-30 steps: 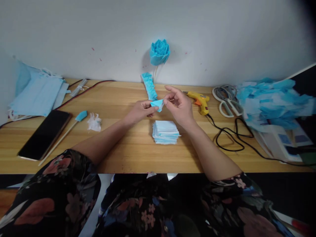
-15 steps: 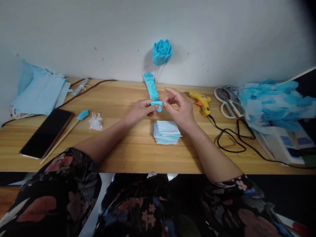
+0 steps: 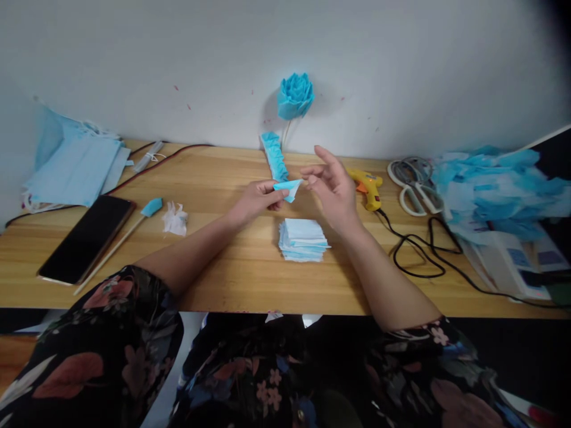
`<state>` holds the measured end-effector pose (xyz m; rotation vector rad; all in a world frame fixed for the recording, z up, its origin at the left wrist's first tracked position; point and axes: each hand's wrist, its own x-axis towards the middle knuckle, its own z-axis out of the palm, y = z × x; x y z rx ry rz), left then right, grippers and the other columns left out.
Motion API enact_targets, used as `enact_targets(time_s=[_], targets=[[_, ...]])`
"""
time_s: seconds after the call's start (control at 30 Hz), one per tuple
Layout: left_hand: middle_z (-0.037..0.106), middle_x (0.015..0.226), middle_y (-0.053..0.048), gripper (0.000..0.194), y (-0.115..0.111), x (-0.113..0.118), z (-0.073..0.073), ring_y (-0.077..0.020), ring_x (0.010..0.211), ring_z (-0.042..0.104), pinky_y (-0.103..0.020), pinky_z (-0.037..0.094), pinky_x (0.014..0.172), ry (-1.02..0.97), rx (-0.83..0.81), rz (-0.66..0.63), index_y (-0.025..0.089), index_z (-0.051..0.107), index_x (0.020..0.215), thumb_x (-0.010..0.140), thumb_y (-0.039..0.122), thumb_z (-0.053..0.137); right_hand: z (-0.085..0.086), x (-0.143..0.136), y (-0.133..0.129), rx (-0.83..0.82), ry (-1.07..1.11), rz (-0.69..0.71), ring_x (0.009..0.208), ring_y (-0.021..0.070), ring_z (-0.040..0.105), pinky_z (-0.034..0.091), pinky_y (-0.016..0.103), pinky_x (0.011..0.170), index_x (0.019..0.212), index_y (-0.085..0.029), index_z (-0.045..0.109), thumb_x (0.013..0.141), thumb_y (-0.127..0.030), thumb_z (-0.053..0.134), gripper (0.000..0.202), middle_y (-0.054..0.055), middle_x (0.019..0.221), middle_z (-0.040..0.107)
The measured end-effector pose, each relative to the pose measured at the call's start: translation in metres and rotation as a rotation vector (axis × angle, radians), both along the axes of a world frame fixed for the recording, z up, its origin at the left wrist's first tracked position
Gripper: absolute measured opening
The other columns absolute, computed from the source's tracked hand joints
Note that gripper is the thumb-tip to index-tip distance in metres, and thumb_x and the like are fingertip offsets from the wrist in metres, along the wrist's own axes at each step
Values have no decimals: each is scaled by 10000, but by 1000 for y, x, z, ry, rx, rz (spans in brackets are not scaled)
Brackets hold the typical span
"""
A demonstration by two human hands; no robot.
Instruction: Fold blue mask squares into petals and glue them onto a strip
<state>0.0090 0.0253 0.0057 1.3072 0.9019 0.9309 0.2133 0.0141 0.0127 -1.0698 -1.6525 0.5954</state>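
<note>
My left hand (image 3: 263, 195) pinches a small folded piece of blue-and-white mask fabric (image 3: 288, 189) between thumb and fingers. Just right of its pointed corner is my right hand (image 3: 331, 187), with its fingers apart and nothing seen in them. Below the hands lies a stack of cut fabric squares (image 3: 303, 239), pale on top with blue edges. Behind the held piece stretches a row of folded blue pieces (image 3: 273, 156). A blue fabric flower (image 3: 295, 96) on a thin stick rises beyond it against the wall.
Left are face masks (image 3: 74, 163), a phone (image 3: 87, 239), a stick with a blue tip (image 3: 151, 207) and a white scrap (image 3: 175, 219). Right are a yellow glue gun (image 3: 370, 189) with a looping black cord (image 3: 417, 275), scissors (image 3: 419, 199) and heaped blue scraps (image 3: 495, 187).
My right hand has drawn back to the right from the fabric piece, and its fingers have spread. The piece stays in my left hand, its white corner now more visible.
</note>
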Motion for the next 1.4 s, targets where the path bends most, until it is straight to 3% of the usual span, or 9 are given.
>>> enact_targets(time_s=[0.1,0.2,0.37,0.53,0.83,1.13,1.4], targets=[[645,626,8,375,0,0,-1,-102,591,559,-249,466,616,-8,12,0,165,699,736,742,518,825,-7,2,7,-73,121,94,1088,210,712,633,370,870,1588,-328,418,962,-553,638,700,75,1240,744],[626,615,16,378,-1,-1,1,-100,589,550,-249,462,614,0,28,-9,170,695,737,756,525,825,-14,-3,8,-107,66,146,1041,201,714,635,359,845,1597,-331,400,915,-564,705,783,62,1199,741],[615,627,18,367,-3,-1,3,-96,585,539,-245,452,605,7,50,-67,170,682,729,771,505,824,-16,-14,0,-38,-15,60,868,186,697,639,371,790,1510,-333,523,938,-429,698,606,24,1024,734],[607,612,17,349,-3,0,4,-96,575,528,-240,433,583,41,52,-67,168,664,697,766,473,820,-5,-16,-7,33,-150,-24,870,204,694,636,433,870,1477,-347,561,949,-345,660,537,20,1022,751],[608,619,17,402,-4,0,6,-97,586,525,-239,453,598,29,56,-62,171,663,708,736,537,825,1,-11,-11,216,-322,-7,964,237,705,604,455,945,1547,-434,502,995,-313,584,571,10,1060,761],[621,634,20,392,-4,-1,5,-96,589,545,-249,466,624,11,65,-20,173,662,712,777,531,808,2,-10,-11,239,-375,-7,1019,254,717,601,472,971,1530,-420,526,1001,-311,581,542,8,1095,795],[601,624,14,475,-3,-1,3,-99,591,522,-251,427,612,-45,85,-42,180,642,689,772,621,798,4,-11,-14,254,-388,12,1064,258,726,595,486,983,1525,-397,529,1002,-253,533,543,7,1140,807]])
